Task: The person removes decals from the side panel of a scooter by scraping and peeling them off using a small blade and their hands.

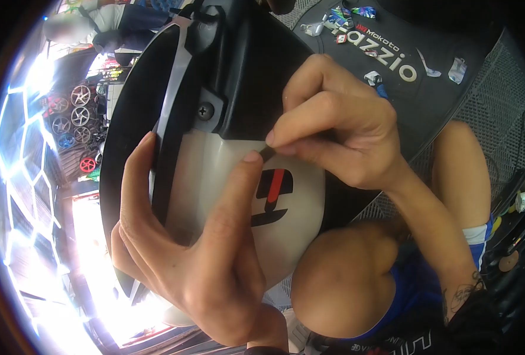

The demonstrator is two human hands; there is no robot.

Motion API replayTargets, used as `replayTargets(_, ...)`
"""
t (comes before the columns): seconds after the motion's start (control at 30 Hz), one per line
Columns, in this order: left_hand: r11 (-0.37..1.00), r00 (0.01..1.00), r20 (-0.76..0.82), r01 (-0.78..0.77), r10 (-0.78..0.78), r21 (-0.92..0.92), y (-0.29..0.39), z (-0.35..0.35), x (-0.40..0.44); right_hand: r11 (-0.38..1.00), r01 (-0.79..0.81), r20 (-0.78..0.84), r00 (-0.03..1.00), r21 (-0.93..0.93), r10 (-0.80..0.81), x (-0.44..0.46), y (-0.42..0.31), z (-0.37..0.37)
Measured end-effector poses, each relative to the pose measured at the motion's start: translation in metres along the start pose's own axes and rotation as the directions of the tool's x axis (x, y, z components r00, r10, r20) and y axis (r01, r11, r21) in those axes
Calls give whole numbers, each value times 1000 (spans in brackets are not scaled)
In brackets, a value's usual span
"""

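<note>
A white and black vehicle panel (292,236) with a black and red decal (272,192) fills the middle. My left hand (197,248) spans the panel, its fingers at the black edge on the left and its thumb pressing beside a small dark strip (267,154). The strip's other end is pinched between the thumb and fingers of my right hand (339,121), just above the decal. Above my left hand, a screw (204,110) sits in a black bracket.
A dark mat (440,35) with printed lettering lies at the upper right, bearing scraps and small packets. Bare knees flank my right forearm. Wheels (80,115) hang at the left, and another person (114,26) stands at the upper left.
</note>
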State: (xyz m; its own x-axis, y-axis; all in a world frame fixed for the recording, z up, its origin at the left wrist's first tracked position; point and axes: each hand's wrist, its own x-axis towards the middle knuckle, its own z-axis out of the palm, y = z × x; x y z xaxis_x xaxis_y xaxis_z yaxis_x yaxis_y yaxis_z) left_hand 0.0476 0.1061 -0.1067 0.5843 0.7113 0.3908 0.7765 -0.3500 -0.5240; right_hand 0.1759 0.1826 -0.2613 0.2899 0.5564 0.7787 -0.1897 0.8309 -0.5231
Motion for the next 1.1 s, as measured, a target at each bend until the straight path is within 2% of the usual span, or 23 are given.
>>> replayTargets(0.1,1000,1000,12,21,-21,16,8,1,7,1000,6,-1,1000,21,-6,1,1,0)
replayTargets(0.2,998,999,31,-33,31,59,0,0,3,1000,7,4,1000,24,-7,1,1,0)
replayTargets(0.37,995,997,50,57,-54,-79,-2,-5,2,1000,-20,6,1000,0,20,1,-4,-1)
replayTargets(0.63,993,999,9,46,-45,-105,-5,0,-2,994,-19,-3,1000,-103,19,-2,-12,5)
replayTargets(0.83,994,999,-5,51,-52,-97,-5,1,-1,999,-52,-35,998,-7,51,-2,-8,8)
replayTargets(1.0,996,999,-22,33,-35,-79,-5,4,-2,994,7,-22,1000,-109,-10,0,-9,9)
replayTargets(1.1,997,999,-17,35,-37,-69,-5,3,-2,994,-2,-41,999,-107,-2,-1,-10,13)
